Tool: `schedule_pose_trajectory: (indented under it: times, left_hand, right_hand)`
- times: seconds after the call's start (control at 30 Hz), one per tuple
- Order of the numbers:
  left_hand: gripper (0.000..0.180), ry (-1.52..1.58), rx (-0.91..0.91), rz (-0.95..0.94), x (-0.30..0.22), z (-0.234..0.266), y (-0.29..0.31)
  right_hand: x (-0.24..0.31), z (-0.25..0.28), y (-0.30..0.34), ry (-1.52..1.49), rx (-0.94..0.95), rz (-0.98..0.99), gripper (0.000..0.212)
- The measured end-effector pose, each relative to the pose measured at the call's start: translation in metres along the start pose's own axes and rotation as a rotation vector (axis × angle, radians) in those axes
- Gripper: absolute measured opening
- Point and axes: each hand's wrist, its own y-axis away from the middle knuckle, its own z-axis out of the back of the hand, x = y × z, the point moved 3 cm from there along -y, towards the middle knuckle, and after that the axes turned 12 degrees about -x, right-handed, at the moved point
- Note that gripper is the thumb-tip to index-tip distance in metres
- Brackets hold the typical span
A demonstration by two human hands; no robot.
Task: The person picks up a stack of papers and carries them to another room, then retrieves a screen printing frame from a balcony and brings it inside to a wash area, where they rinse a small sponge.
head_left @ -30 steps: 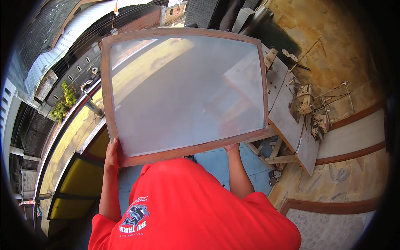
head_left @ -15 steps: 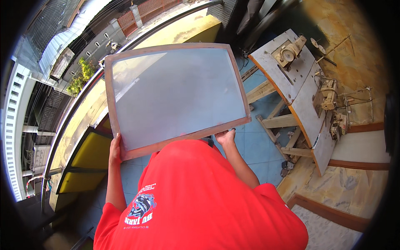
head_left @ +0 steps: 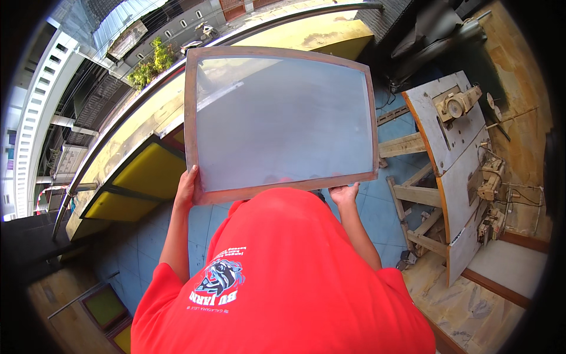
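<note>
Head view is showing yellow panels (head_left: 138, 174) sitting at the left and, right of them, a framed screen (head_left: 283, 124) that is being held up beyond the person's red shirt (head_left: 283, 265), over a blue tiled floor (head_left: 203, 227). Its brown, red-tinged wooden border is surrounding a pale grey, cloudy sheet. From left to right, the sheet is showing a bright streak near its upper left corner, a smooth hazy middle and a bluer tone toward its lower right corner; faint smudges are showing along its lower edge.

The left hand (head_left: 187, 184) is pinching the border at the lower left corner, its thumb lying on the near side while its other fingers are mostly hiding behind. The right hand (head_left: 344, 192) is touching the lower edge from below, near the lower right corner, its palm turning upward; its fingers are partly hiding, so I cannot tell how far they are closing.

Farther right, a table (head_left: 457, 189) is standing, one sewing machine (head_left: 460, 105) sitting near its far edge.
</note>
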Motion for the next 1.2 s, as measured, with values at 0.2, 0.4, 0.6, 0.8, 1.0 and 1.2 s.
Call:
schedule_pose_trajectory:
  times: [0.2,0.4,0.6,0.8,1.0,1.2]
  left_hand:
    - [0.036,-0.128,0.033,-0.022,-0.024,-0.014,-0.001]
    - [0.034,-0.164,0.075,-0.044,-0.028,-0.024,-0.010]
    - [0.032,-0.048,0.108,-0.040,-0.029,-0.036,-0.014]
    - [0.031,-0.038,0.131,-0.077,-0.038,-0.049,-0.010]
    - [0.027,-0.345,0.092,-0.313,-0.057,-0.058,-0.017]
    - [0.029,-0.749,0.036,-0.434,-0.055,-0.064,-0.032]
  right_hand:
    - [-0.005,0.012,-0.010,0.011,0.011,0.003,0.068]
    - [-0.006,0.022,-0.014,0.025,0.013,-0.014,0.069]
    - [-0.006,0.032,-0.026,0.001,0.054,-0.025,0.071]
    - [0.005,0.052,-0.045,0.275,-0.037,0.027,0.087]
    - [0.040,0.088,-0.068,0.465,-0.060,0.191,0.094]
    - [0.062,0.098,-0.079,0.527,-0.021,0.224,0.083]
